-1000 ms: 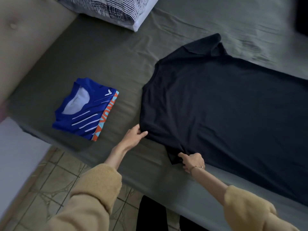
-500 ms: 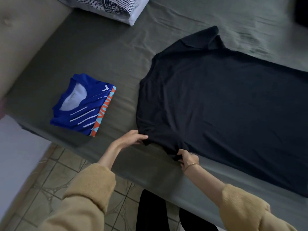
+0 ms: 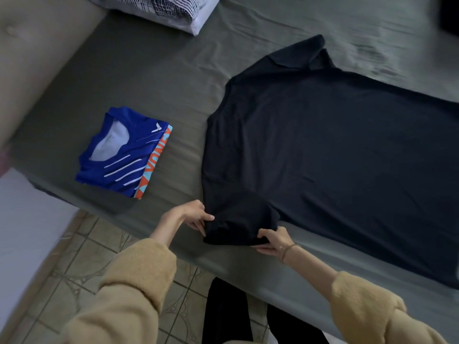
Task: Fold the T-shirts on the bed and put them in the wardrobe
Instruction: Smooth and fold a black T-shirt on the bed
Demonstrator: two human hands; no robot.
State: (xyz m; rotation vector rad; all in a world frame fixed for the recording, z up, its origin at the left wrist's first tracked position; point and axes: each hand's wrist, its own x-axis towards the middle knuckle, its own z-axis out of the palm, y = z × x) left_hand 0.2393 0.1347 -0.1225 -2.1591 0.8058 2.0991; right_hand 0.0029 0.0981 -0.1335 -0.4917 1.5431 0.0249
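In the head view, the near sleeve of the black T-shirt (image 3: 323,157), spread flat on the bed (image 3: 173,70), is pinched by the left hand (image 3: 191,216) and the right hand (image 3: 274,240), one at each end. A folded blue T-shirt (image 3: 124,155) is seen beyond and left of the left hand, with a striped pillow (image 3: 173,11) far beyond it.

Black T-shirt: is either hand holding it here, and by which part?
Both. The left hand and right hand each pinch the near sleeve of the black T-shirt, one at either end of its edge.
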